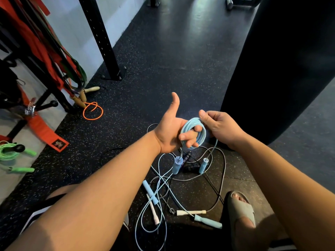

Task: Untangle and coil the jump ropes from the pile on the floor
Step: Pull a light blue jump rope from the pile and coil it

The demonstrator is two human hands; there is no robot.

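Hands [170, 131] grip round, smooth blue rope coil [194, 132].

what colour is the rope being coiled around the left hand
Light blue; the coiled rope on the left hand shows in the head view.

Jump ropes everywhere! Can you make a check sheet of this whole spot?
Surface: dark speckled rubber floor.
Job's things: light blue coil wound around left-hand fingers, its two blue handles dangling; tangled pile of blue, grey and black ropes below.
Clutter: green rope and orange rope lying apart, wooden handles.
Hands: left hand holds the coil, thumb up; right hand pinches the rope.
Cables: nothing seen besides ropes.
Surroundings: black punching bag, rack post, red straps, sandalled foot.
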